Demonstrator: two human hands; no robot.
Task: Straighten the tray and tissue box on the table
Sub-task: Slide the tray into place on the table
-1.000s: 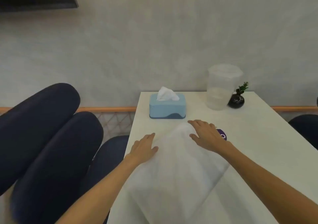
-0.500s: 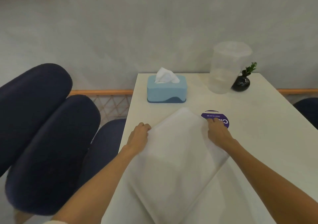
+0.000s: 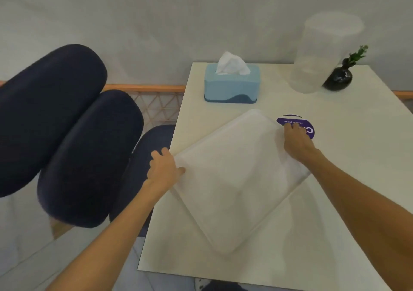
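Observation:
A white translucent tray point(image 3: 234, 174) lies askew on the white table point(image 3: 348, 179), turned like a diamond. My left hand point(image 3: 164, 168) grips its left corner at the table's left edge. My right hand point(image 3: 296, 139) grips its right corner. A light blue tissue box point(image 3: 231, 86) with a white tissue sticking out stands at the back of the table, beyond the tray and apart from it.
A purple round sticker point(image 3: 298, 126) lies under my right hand's fingers. A clear plastic pitcher point(image 3: 321, 54) and a small black vase with a green sprig point(image 3: 338, 78) stand at the back right. Dark blue chairs point(image 3: 67, 134) are left of the table.
Both hands went from lying flat on the tray to gripping its left and right corners. The view has dropped and moved closer to the table.

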